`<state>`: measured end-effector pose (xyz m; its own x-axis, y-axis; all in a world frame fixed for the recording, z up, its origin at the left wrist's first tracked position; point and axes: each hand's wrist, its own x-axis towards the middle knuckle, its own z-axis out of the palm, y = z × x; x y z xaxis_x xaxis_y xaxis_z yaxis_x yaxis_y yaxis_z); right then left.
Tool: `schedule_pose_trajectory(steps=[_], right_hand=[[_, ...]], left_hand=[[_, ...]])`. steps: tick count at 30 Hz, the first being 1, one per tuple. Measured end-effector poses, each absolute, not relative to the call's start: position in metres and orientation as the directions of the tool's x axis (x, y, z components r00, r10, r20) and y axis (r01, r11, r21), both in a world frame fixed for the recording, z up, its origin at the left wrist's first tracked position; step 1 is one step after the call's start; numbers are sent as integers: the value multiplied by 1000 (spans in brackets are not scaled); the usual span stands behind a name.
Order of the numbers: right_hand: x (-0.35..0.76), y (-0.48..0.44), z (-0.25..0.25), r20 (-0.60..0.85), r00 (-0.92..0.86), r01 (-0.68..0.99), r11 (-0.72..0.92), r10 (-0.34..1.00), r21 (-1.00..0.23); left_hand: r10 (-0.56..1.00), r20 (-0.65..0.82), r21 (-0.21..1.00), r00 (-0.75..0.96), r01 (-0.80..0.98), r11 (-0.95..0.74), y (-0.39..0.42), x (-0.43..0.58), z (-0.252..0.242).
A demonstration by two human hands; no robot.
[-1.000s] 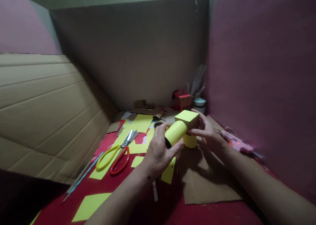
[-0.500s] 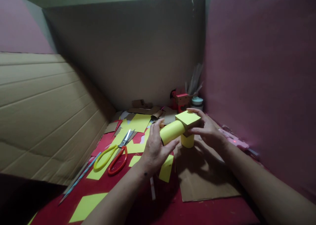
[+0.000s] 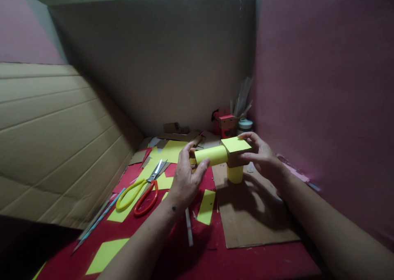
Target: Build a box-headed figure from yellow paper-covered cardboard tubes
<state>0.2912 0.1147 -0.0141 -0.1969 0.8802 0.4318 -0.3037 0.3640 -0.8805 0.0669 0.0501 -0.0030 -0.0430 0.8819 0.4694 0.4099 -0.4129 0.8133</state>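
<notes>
A small cardboard box (image 3: 236,157) with a yellow paper top sits on a short yellow paper cylinder (image 3: 234,175). A longer yellow paper tube (image 3: 212,155) lies level against the box's left side. My left hand (image 3: 187,173) grips the tube's outer end between thumb and fingers. My right hand (image 3: 261,155) holds the box from the right, with fingers on its top edge and side. The short cylinder stands above a flat cardboard sheet (image 3: 258,226); I cannot tell whether it touches it.
Scissors (image 3: 150,185) with yellow and red handles lie left on the red tabletop (image 3: 172,255). Near them are a striped pencil (image 3: 101,218) and yellow paper pieces (image 3: 206,208). Behind stand a red figure (image 3: 227,124) and a pale-lidded jar (image 3: 245,125). A pink wall (image 3: 326,108) bounds the right.
My left hand has shifted slightly left, and the tube's outer end has swung away from me, so the tube lies more sideways. My right hand still holds the box.
</notes>
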Motion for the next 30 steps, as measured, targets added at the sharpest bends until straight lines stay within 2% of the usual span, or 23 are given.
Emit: schedule_pose_trajectory(steps=[12,18,21,24,27,30], right_hand=[[294,114,-9,412,-237,-247,355,880,-901],[298,113,-6,372,-248,-165,340,895,-926],[298,113,-2,398,-155,-181,370,904,-911],[299,115,3,420,41,-261,415,907,-872],[303,120,6,337,207,-312,389,918,-867],[308,128,2,202,262,-315,282,944,-906]], left_hand=[[884,461,784,-74,500,-367,51,65,-1],[886,458,816,-69,428,-388,53,65,-1],[870,487,829,-83,358,-430,55,64,-1],[860,494,840,-132,329,-432,57,62,0],[851,499,837,-163,345,-425,59,60,0],[846,503,833,-178,359,-420,61,57,0]])
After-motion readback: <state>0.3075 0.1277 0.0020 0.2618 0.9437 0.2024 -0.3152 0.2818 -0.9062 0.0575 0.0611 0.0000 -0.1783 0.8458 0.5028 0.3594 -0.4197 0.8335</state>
